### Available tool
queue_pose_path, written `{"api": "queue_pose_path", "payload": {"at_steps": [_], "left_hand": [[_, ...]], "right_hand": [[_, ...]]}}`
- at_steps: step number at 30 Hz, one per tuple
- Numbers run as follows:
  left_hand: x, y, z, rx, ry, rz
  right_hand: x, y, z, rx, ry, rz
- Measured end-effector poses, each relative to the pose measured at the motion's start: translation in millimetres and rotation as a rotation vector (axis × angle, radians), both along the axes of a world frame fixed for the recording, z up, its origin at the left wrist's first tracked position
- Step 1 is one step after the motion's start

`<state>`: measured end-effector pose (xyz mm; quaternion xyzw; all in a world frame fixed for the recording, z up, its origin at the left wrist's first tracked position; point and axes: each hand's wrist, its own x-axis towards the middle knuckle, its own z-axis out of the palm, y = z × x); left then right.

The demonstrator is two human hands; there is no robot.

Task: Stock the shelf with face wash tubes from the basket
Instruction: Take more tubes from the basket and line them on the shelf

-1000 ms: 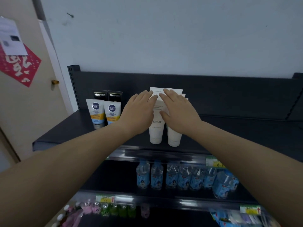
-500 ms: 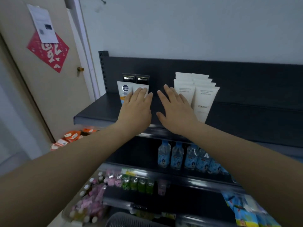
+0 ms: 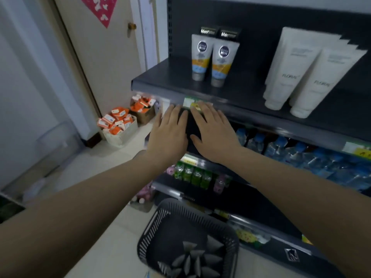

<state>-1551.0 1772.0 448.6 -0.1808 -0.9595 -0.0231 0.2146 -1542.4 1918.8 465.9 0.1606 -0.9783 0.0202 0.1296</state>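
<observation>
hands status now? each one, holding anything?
Left hand: open, fingers spread, empty, below the top shelf edge.
Right hand: open, flat, empty, beside the left.

Basket (image 3: 152,233) cut by bottom edge; tube labels (image 3: 201,47) blurred.

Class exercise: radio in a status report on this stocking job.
Left hand, right hand open, empty. Tubes in basket. Path clear.

Two blue-label tubes (image 3: 214,57), perhaps four white tubes (image 3: 297,77) (rear ones hidden).
</observation>
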Motion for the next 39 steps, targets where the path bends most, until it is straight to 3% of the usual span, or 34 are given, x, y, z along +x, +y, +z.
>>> {"api": "queue_pose_path", "payload": {"at_steps": [22, 39], "left_hand": [[85.6, -38.7, -231.5, -0.018, -0.425, 0.217], [136.4, -22.6, -353.4, 0.013, -0.808, 0.230]], "right_hand": [[51.5, -32.6, -217.6, 0.171, -0.406, 0.182], [72.5, -5.4, -342.4, 0.222, -0.737, 0.213]]}}
